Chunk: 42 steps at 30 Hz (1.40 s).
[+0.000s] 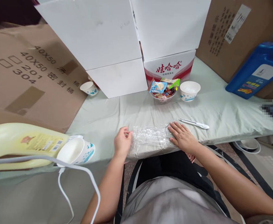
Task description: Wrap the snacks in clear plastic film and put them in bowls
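Note:
A sheet of clear plastic wrap (150,138) lies flat on the pale green cloth (117,113) at the table's near edge. My left hand (122,142) pinches the sheet's left edge with curled fingers. My right hand (182,137) lies flat, palm down, on the sheet's right end. A white pen-like tool (194,123) rests on the cloth just right of my right hand, apart from it.
Behind the sheet stand a bowl of wrapped snacks (164,90) and an empty white bowl (189,90). White boxes (99,40) and brown cartons (29,74) line the back. A blue jug (257,71) lies right; a yellow jug (17,144), a tipped cup (77,151) and a white cable (78,169) sit left.

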Available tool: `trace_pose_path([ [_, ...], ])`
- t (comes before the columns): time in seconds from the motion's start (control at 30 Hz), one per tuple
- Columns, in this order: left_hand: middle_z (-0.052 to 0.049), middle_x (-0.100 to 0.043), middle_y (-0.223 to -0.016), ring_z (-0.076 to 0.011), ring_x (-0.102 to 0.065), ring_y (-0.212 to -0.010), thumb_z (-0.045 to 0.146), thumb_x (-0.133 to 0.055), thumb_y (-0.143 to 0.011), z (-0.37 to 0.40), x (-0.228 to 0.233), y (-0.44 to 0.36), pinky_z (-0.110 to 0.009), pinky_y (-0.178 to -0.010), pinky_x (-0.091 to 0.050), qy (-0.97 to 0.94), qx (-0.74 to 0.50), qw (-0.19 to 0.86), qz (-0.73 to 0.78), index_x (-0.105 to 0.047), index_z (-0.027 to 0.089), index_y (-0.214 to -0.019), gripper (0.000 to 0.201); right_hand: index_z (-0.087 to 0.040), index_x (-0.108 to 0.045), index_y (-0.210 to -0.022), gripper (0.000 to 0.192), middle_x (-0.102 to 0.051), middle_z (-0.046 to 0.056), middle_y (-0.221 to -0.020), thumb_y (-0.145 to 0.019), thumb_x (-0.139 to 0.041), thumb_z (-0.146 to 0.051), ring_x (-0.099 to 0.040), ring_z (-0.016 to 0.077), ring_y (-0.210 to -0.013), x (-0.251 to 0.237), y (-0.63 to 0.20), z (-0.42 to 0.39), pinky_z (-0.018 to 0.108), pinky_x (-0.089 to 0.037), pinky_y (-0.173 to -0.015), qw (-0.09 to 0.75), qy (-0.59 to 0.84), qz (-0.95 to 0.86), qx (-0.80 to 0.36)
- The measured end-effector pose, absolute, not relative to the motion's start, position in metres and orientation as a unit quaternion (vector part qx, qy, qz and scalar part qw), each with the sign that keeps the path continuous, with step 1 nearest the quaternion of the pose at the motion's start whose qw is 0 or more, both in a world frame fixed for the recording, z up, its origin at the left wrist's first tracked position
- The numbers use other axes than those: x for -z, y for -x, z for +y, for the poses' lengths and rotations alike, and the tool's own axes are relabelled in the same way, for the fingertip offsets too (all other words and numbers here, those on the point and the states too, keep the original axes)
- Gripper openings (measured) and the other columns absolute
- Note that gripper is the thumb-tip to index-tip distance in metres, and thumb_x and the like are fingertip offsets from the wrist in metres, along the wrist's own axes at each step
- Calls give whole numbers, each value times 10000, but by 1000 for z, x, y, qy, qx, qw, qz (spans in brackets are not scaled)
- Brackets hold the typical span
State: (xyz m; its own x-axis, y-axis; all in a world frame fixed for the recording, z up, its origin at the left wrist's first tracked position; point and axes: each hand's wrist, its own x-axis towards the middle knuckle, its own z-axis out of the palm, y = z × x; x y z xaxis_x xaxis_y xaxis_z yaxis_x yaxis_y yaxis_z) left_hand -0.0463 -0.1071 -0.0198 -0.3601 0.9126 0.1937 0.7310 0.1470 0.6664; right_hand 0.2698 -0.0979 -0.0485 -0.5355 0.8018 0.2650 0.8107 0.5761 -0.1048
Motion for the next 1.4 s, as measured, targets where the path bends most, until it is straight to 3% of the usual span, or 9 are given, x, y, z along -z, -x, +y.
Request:
trace_pose_path([
  [0.27, -29, -623, -776, -210, -593, -807, 435, -572, -844, -167, 27, 60, -334, -803, -477, -560, -359, 56, 745, -600, 228, -770, 222, -136, -462, -1424, 541, -433, 138, -1493, -969, -409, -423, -332, 305, -1413, 52, -271, -99, 479, -290, -1133, 147, 465, -873, 23],
  [0.4, -95, -601, -1056, -293, -528, -1087, 426, -742, -723, -181, 41, 38, -424, -966, -439, -624, -339, 33, 704, -654, 222, -982, 342, -145, -463, -1425, 538, -433, 134, -1495, -966, -412, -423, -336, 301, -1411, 53, -271, -98, 471, -282, -1136, 150, 467, -871, 24],
  [0.53, -112, -528, -1185, -281, -515, -1151, 405, -713, -767, -175, 44, 30, -422, -973, -453, -605, -390, 54, 692, -602, 218, -1150, 441, -153, -464, -1423, 538, -443, 134, -1487, -970, -396, -435, -349, 301, -1403, 52, -271, -98, 482, -292, -1130, 149, 463, -873, 30],
  [0.7, -78, -588, -1144, -242, -529, -1137, 367, -593, -858, -165, 36, 40, -398, -985, -448, -612, -403, 120, 670, -658, 221, -875, 161, -136, -483, -1404, 530, -452, 133, -1481, -977, -381, -432, -367, 304, -1393, 51, -271, -99, 468, -307, -1123, 145, 463, -874, 44],
  [1.0, -93, -549, -1291, -338, -424, -1248, 269, -632, -779, -177, 27, 70, -519, -1035, -384, -690, -228, 139, 672, -645, 219, -673, 118, -121, -474, -1409, 544, -434, 140, -1493, -973, -391, -436, -345, 308, -1404, 50, -271, -99, 471, -291, -1129, 135, 464, -875, 32],
  [1.07, -136, -574, -1212, -359, -464, -1196, 205, -625, -755, -176, 19, 69, -537, -1006, -401, -674, -219, 72, 702, -646, 207, -719, 41, -129, -476, -1407, 541, -436, 135, -1492, -976, -382, -442, -350, 304, -1402, 50, -271, -99, 468, -291, -1129, 135, 466, -874, 35],
  [1.2, -141, -614, -1066, -304, -554, -1077, 152, -515, -832, -168, -2, 40, -475, -957, -456, -648, -301, -70, 696, -633, 180, -946, 167, -127, -473, -1412, 543, -433, 131, -1495, -978, -381, -440, -345, 305, -1404, 50, -271, -99, 463, -288, -1130, 131, 465, -875, 38],
  [1.3, -88, -660, -1088, -226, -593, -1086, 222, -441, -936, -156, -7, 2, -383, -967, -486, -772, -271, 8, 575, -625, 197, -1075, 231, -121, -468, -1418, 552, -429, 130, -1498, -980, -375, -444, -344, 309, -1403, 50, -272, -98, 466, -294, -1126, 122, 465, -876, 42],
  [1.4, -104, -548, -1390, -284, -418, -1358, 328, -449, -963, -141, 4, -22, -474, -1112, -372, -821, -160, 43, 546, -547, 187, -1304, 382, -121, -454, -1431, 561, -417, 128, -1506, -981, -376, -446, -336, 308, -1409, 49, -272, -98, 465, -294, -1128, 115, 465, -877, 39],
])
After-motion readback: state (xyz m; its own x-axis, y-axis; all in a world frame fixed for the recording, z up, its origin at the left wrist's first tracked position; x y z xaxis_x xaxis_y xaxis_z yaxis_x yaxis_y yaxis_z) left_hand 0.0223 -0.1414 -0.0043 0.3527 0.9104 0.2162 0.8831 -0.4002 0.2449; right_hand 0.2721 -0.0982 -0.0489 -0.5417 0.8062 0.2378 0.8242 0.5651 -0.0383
